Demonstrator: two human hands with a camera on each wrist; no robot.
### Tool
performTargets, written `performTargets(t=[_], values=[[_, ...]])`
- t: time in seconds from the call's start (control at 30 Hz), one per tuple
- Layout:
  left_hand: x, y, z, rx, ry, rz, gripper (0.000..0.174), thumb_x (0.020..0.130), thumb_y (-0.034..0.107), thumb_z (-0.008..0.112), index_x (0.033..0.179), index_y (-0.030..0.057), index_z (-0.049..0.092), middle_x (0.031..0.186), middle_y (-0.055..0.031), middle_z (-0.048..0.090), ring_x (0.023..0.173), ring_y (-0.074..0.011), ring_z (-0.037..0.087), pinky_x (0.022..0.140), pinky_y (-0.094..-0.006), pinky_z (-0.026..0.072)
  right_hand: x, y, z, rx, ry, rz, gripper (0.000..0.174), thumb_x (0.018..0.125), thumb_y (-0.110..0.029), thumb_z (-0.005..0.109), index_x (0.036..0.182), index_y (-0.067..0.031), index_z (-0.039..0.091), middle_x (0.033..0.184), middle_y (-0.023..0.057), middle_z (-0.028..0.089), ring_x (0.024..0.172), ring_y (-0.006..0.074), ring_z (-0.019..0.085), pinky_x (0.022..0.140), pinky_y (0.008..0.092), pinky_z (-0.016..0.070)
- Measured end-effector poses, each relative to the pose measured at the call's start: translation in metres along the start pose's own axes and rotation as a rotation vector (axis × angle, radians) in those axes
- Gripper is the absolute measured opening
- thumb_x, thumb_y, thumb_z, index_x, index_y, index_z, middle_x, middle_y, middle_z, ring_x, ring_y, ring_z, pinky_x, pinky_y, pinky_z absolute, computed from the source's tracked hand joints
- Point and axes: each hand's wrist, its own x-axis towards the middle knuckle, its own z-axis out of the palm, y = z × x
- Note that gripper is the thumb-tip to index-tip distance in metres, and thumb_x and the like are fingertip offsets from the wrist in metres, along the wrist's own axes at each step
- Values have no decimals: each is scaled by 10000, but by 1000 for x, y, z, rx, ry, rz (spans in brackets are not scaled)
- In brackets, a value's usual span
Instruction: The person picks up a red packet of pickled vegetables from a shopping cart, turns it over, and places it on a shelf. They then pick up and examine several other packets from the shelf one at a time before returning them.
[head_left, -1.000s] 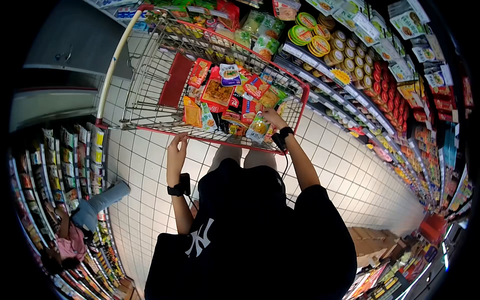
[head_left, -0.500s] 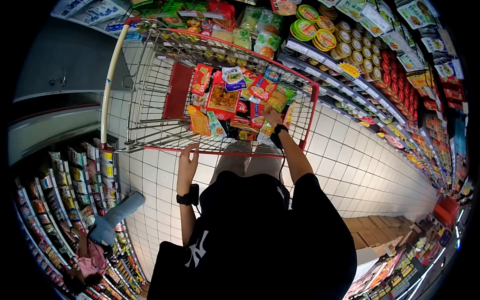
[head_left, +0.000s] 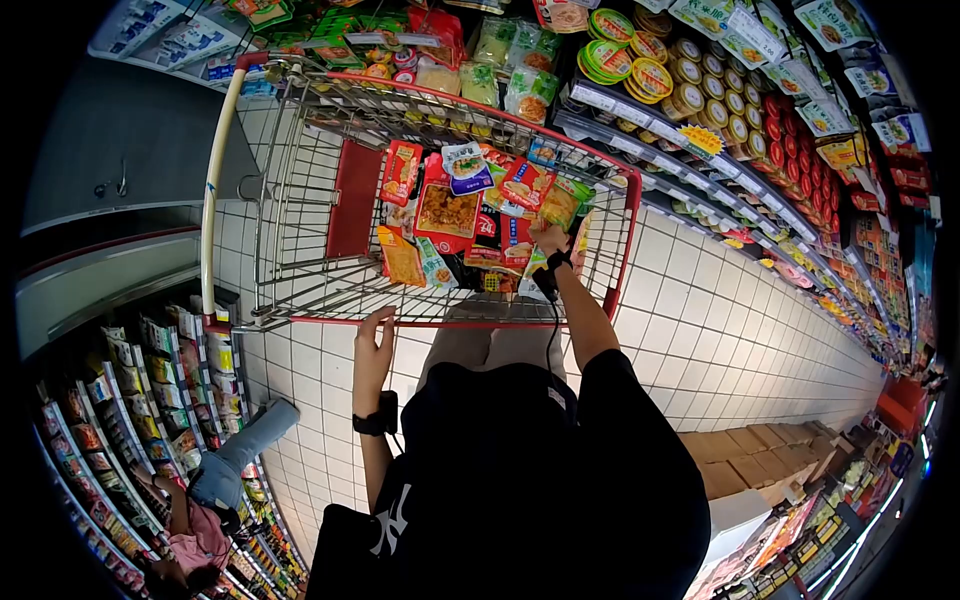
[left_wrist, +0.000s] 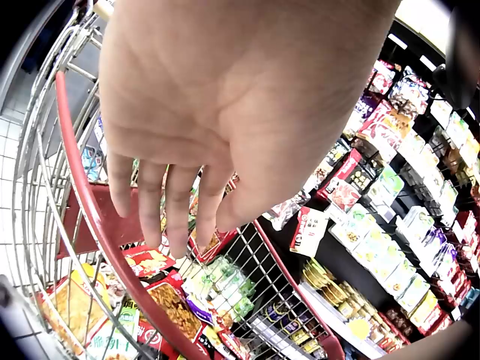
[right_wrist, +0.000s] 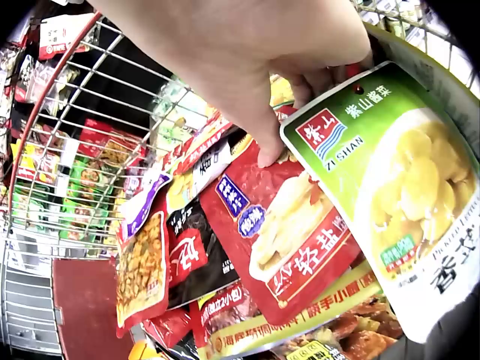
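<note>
A shopping cart (head_left: 345, 322) holds a pile of food packets. Among them, my right hand (head_left: 550, 240) reaches down at the right part of the pile. In the right wrist view, the thumb of that hand (right_wrist: 232, 60) touches a red packet (right_wrist: 281, 225); its fingers bend down, partly hidden behind a green packet (right_wrist: 390, 187), and their grip cannot be made out. My left hand (head_left: 373, 352) is beside the cart's near rim; in the left wrist view the palm (left_wrist: 217, 97) is uncurled and holds nothing.
Shelves with tubs (head_left: 690, 100) and hanging packets (head_left: 830, 110) run along the far and right sides. A person in pink (head_left: 200, 530) is at the lower left shelves. Cardboard boxes (head_left: 750, 460) stand at the lower right, on the tiled floor.
My right hand has moved away from the green packet near the cart's near edge, further into the pile. The cart sits slightly lower in the head view; my left hand stays near its rim.
</note>
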Motion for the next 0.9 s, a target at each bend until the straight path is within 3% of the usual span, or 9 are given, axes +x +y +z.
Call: performTargets(t=[0.1,0.13,0.2,0.23,0.33,0.47,0.57,0.73,0.9], values=[[0,4,-5,-10,-4,8,218,940,159,511,1071,8,599,1001,-134,652,941,-217,613,829,-300,452,-12,-4,-23,155,-182,-41,524,673,-488,736,665,17,599,663,154,631,698,294,615,647,471,482],[-2,6,-6,-9,-4,10,218,940,159,511,1071,8,599,1001,-134,652,941,-217,613,829,-300,452,-5,5,-14,156,-181,-42,524,673,-488,736,665,17,599,663,154,631,698,294,615,647,471,482],[-2,11,-3,1,-26,4,220,940,155,508,1066,0,598,994,-131,653,934,-212,611,826,-299,453,12,20,5,166,-70,-204,516,697,-473,728,684,25,596,582,119,598,490,241,556,484,425,449],[-1,11,-1,-5,-26,13,220,940,155,508,1066,0,598,994,-131,653,934,-212,611,826,-299,453,17,16,7,12,-150,-228,517,730,-478,708,634,8,558,543,108,553,492,233,534,490,414,448],[1,11,-2,-36,-35,40,221,939,143,503,1069,-11,594,987,-123,655,935,-203,610,822,-295,455,15,5,15,140,-290,-219,488,793,-409,676,542,-57,450,481,67,442,472,204,483,464,403,416],[5,22,7,-78,-93,29,217,935,115,502,1092,-13,580,1003,-117,646,942,-191,604,832,-292,451,-32,-18,-19,233,-132,-291,518,776,-339,705,488,-39,396,455,78,403,431,202,445,432,398,362],[1,27,10,-98,-93,108,217,933,118,502,1086,-13,581,1005,-112,649,926,-185,605,818,-288,455,-20,3,20,452,-140,-324,513,762,-286,717,486,-39,363,442,73,370,424,208,434,421,404,334],[-1,40,10,-94,-100,142,220,924,113,506,1089,-15,573,1006,-147,641,947,-238,613,814,-306,462,-98,-40,-62,342,-69,-579,244,828,-104,596,748,-21,381,639,122,409,585,260,460,540,401,365],[-1,46,10,-114,-113,255,228,916,106,510,1107,-9,559,997,-173,635,967,-281,615,831,-322,462,-178,-78,-149,394,-80,-746,201,889,-87,545,823,-28,365,646,112,369,576,232,390,537,393,345]])
